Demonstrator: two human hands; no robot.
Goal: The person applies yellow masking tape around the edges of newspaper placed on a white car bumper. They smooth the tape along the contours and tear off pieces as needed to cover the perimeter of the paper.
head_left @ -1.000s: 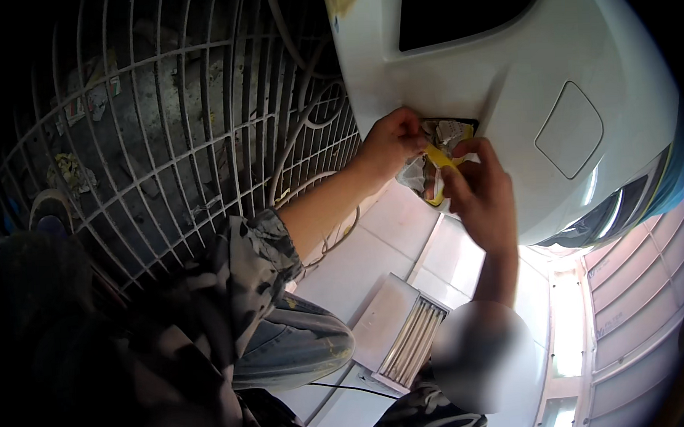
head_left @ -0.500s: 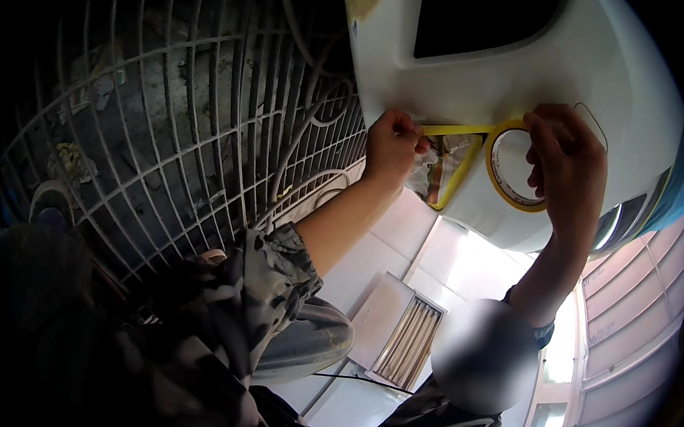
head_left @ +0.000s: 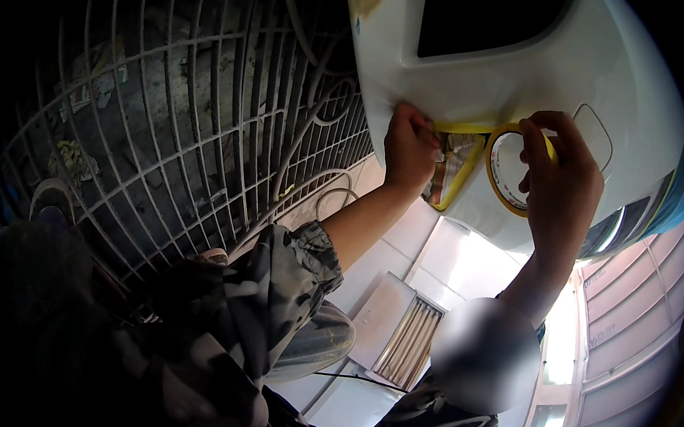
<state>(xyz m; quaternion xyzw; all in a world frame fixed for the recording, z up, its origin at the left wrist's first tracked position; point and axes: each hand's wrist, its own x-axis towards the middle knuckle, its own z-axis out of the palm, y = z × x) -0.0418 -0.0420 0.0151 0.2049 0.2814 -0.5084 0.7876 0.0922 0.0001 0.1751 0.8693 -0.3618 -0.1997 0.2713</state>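
Observation:
A yellow roll of masking tape (head_left: 496, 179) is in my right hand (head_left: 561, 169), whose fingers curl over its right rim. From the roll a yellow strip (head_left: 464, 127) runs left along the top edge of a small opening in a white car body (head_left: 458, 82). My left hand (head_left: 413, 149) pinches the strip's left end against the panel, its fingertips partly hidden. Printed paper (head_left: 455, 157) fills the opening, and more yellow tape (head_left: 463, 179) borders its slanted lower right edge.
Metal floor grating (head_left: 163, 130) lies to the left, with a hose (head_left: 277, 170) along it and crumpled yellowish paper (head_left: 73, 162) beneath. My knee (head_left: 313, 344) is below. A louvred panel (head_left: 407, 342) and ribbed pinkish wall (head_left: 644, 315) stand beyond the car.
My left hand has shifted right and is now up against the panel at the opening's upper left corner. The strip lies closer to the top edge; the roll has hardly moved.

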